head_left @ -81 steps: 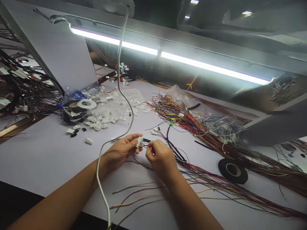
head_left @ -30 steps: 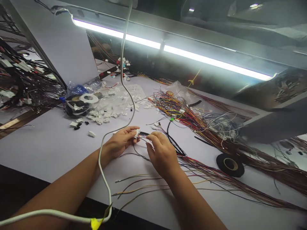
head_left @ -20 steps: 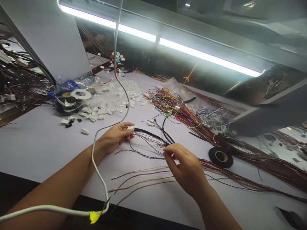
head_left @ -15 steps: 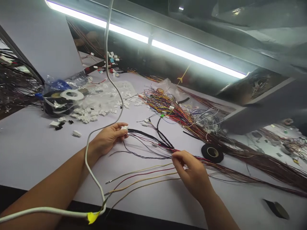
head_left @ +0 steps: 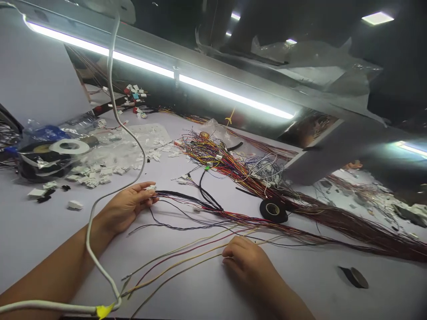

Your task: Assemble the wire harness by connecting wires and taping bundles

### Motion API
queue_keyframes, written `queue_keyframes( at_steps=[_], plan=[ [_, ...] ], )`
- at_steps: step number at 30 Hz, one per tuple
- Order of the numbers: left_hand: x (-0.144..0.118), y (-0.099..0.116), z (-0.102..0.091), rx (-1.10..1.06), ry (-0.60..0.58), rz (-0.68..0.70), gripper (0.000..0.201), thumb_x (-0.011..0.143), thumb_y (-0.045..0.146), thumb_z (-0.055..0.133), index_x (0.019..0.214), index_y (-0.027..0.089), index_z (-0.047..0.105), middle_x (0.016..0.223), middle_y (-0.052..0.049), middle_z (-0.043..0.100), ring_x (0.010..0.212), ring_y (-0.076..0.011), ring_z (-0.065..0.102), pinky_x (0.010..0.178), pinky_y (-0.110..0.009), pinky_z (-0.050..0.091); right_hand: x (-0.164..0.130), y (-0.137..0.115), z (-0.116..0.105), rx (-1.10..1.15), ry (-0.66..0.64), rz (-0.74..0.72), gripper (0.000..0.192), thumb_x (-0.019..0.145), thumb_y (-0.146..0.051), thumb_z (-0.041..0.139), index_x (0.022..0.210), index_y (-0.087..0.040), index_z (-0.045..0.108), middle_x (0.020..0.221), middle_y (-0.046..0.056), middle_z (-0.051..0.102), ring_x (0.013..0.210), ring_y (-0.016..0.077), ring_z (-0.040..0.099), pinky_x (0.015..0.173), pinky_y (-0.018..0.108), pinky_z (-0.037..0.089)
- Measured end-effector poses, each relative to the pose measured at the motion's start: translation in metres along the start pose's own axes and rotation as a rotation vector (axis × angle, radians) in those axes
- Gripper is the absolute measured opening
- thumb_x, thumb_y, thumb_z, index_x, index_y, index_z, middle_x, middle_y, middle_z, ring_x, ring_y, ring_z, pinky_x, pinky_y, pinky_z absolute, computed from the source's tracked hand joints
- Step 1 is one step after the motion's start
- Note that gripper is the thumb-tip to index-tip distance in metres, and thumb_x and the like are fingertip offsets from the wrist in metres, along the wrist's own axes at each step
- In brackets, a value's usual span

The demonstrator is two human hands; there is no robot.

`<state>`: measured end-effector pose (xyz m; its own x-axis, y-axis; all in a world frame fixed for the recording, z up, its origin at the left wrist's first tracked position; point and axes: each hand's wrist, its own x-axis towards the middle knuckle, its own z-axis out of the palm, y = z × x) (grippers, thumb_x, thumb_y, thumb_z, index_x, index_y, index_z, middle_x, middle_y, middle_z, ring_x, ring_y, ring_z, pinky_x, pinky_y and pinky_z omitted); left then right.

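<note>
A small white connector (head_left: 151, 188) is pinched in the left hand (head_left: 131, 204), left of the frame's centre. From beside it, a black-sleeved cable (head_left: 178, 194) and thin wires are run rightward. Below, four loose wires (head_left: 173, 266), yellowish, dark red, orange and olive, are fanned toward the lower left, just beside the right hand (head_left: 245, 257).

The left hand (head_left: 125, 209), right hand (head_left: 249, 258) and both forearms (head_left: 58, 266) are bare.
</note>
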<state>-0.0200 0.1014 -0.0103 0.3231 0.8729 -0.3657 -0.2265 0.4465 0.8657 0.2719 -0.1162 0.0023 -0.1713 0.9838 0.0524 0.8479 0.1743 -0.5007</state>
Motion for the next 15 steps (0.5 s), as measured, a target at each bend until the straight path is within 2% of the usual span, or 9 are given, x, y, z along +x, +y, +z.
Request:
queue_keyframes(
  at_steps=[2,5,9,13,15],
  plan=[
    [0.001,-0.001,-0.002,0.009,0.004,0.002,0.038,0.068,0.012,0.078,0.103,0.017,0.064,0.074,-0.003,0.069,0.065,-0.0116,0.066,0.059,-0.015,0.055,0.007,-0.011,0.011,-0.014,0.017,-0.076,0.017,0.079,-0.011,0.067,0.088,-0.023,0.06,0.088,-0.001,0.064,0.083,0.0164,0.057,0.071,0.027,0.042],
    [0.001,0.0,-0.003,0.042,0.023,0.019,0.041,0.065,0.011,0.079,0.103,0.017,0.065,0.072,-0.003,0.069,0.065,-0.0117,0.066,0.06,-0.014,0.056,0.025,-0.031,0.033,-0.081,-0.01,-0.208,0.018,0.079,-0.028,0.071,0.094,-0.025,0.06,0.09,-0.001,0.064,0.085,0.0172,0.057,0.07,0.027,0.043],
    [0.0,0.003,-0.003,0.086,-0.007,0.025,0.048,0.064,0.016,0.083,0.107,0.018,0.062,0.074,0.001,0.069,0.065,-0.009,0.064,0.069,-0.016,0.058,0.055,-0.058,0.061,-0.235,-0.118,-0.389,0.025,0.079,-0.047,0.067,0.089,-0.025,0.061,0.083,-0.002,0.062,0.072,0.0177,0.055,0.054,0.027,0.041],
    [0.005,-0.001,-0.004,0.103,0.019,0.03,0.059,0.056,0.027,0.089,0.108,0.02,0.063,0.073,0.003,0.071,0.064,-0.01,0.064,0.072,-0.019,0.059,0.075,-0.079,0.074,-0.306,-0.236,-0.527,0.016,0.088,-0.031,0.058,0.076,-0.021,0.061,0.074,-0.002,0.061,0.061,0.0147,0.052,0.045,0.023,0.037],
    [0.009,-0.004,-0.005,0.088,0.05,0.041,0.063,0.05,0.029,0.091,0.106,0.021,0.064,0.07,0.004,0.071,0.06,-0.0102,0.063,0.072,-0.02,0.059,0.078,-0.083,0.072,-0.272,-0.235,-0.56,0.017,0.088,-0.026,0.059,0.072,-0.02,0.06,0.072,-0.002,0.062,0.061,0.0132,0.053,0.046,0.021,0.038]
  ],
)
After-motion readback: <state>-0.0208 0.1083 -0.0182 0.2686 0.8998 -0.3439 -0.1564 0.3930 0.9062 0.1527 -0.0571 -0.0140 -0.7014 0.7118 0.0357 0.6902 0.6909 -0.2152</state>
